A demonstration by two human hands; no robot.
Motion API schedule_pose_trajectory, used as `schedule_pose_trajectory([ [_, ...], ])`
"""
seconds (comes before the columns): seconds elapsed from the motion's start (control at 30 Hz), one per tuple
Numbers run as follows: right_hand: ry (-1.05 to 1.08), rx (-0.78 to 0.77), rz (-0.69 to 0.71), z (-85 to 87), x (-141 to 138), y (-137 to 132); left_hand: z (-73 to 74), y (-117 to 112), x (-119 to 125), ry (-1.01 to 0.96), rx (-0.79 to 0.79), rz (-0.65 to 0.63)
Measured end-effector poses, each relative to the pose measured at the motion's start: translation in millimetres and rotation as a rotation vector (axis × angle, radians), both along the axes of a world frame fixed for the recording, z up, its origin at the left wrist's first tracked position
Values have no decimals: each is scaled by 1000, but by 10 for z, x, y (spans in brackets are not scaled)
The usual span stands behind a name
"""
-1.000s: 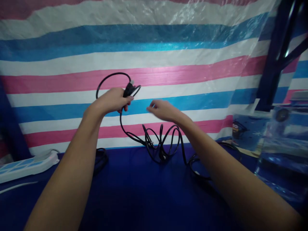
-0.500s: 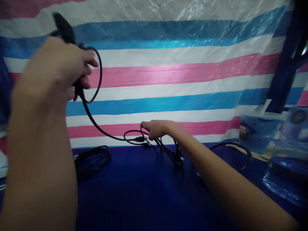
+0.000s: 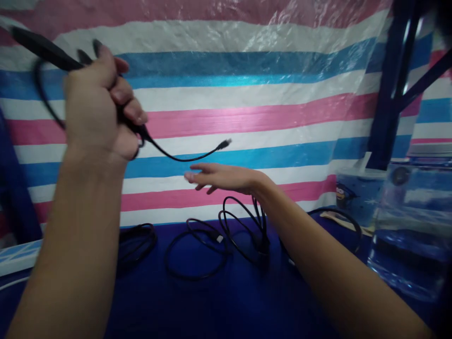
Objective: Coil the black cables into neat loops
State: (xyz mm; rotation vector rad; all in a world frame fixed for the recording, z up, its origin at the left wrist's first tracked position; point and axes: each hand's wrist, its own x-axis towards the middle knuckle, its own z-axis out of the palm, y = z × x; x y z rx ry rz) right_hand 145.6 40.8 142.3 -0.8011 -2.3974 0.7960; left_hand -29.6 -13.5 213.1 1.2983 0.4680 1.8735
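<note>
Blk cable is up in mid-air, gripped in L hand; its plug end now hangs clear, vs down near tabletop a sec ago. R hand is off the cables too, fingers spread, apparently w/ nothing in it. So prob. separated from looped cables on blue table.

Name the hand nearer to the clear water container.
Right. The right hand, open and empty, is left of the container; the left hand, gripping a black cable, is higher and farther left.
</note>
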Motion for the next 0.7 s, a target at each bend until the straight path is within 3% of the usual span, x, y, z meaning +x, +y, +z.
schedule_pose_trajectory([
  [0.07, 348, -128, 28, 11, -15, 32, -51, -9, 190, 9, 231, -78],
  [0.1, 500, -182, 22, 26, -13, 55, -75, -8, 257, 42, 275, -144],
  [0.23, 963, -238, -155, 111, 55, 154, -142, 26, 369, 154, 138, -444],
  [0.33, 1088, -27, -363, 151, 156, 197, -167, 99, 356, 238, -29, -529],
  [0.4, 981, 328, -454, 162, 228, 204, -182, 167, 338, 321, -139, -520],
  [0.5, 557, 864, -445, 166, 298, 194, -209, 262, 317, 434, -204, -471],
  [0.6, 245, 1019, -290, 159, 291, 176, -243, 313, 292, 585, -228, -506],
  [0.7, 202, 988, -136, 155, 250, 135, -301, 345, 256, 755, -234, -682],
])
